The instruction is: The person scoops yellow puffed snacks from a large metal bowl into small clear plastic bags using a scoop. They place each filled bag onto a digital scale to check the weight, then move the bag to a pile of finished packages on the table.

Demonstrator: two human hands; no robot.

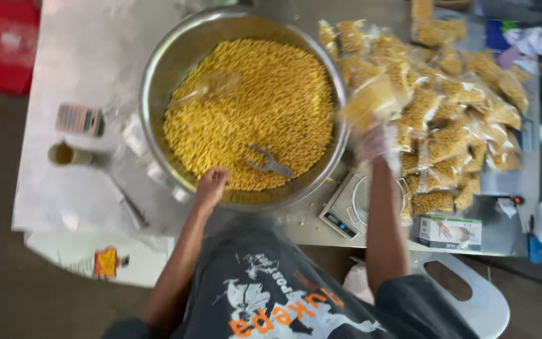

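Surface: pale counter seen from above, dark floor around it.
Bag in hand: a clear bag of yellow snack, blurred, lifted just right of the bowl's rim, above the scale.
Right hand: the right hand is closed around the bag's lower end.
Left hand: the left hand rests on the near rim of the bowl, fingers curled; whether it grips the rim cannot be told.
Bowl: a large steel bowl full of yellow snack pieces, with a metal scoop lying in them.
Scale: a small digital scale at the counter's near edge.
Pile: filled bags heaped to the right.
Further out: a small box beside the scale, a white chair below.
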